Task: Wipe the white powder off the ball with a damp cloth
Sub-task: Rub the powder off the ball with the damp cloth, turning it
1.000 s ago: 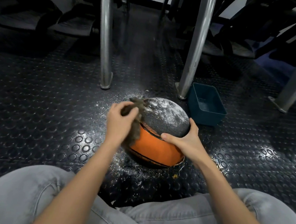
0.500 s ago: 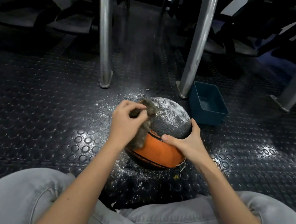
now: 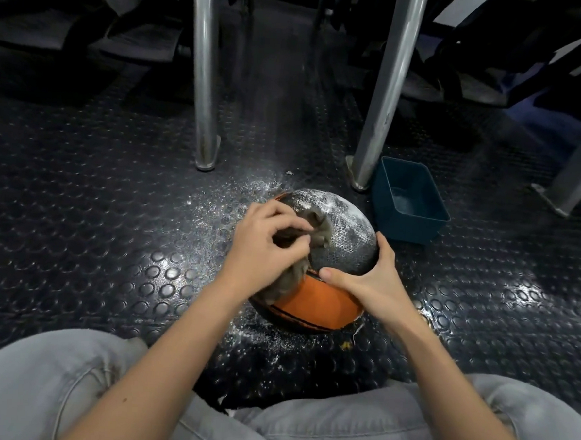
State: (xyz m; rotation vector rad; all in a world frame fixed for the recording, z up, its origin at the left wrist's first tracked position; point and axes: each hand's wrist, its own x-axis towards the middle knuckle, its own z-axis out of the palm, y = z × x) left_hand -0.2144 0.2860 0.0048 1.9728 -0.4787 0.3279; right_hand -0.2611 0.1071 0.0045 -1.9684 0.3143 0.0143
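An orange and black ball sits on the studded floor in front of my knees. Its dark top panel is dusted with white powder. My left hand grips a crumpled grey cloth and presses it on the left part of that panel; a tail of the cloth hangs down the ball's left side. My right hand holds the ball's right side, thumb laid across the front and fingers wrapped round the far edge.
White powder is scattered on the black rubber floor around the ball. A dark teal plastic tub stands just right of the ball. Two metal legs rise behind it. My grey-trousered knees fill the bottom.
My left hand has slid the cloth rightward and up, from the ball's left edge onto the powdered top panel. My right hand has kept its hold on the ball.
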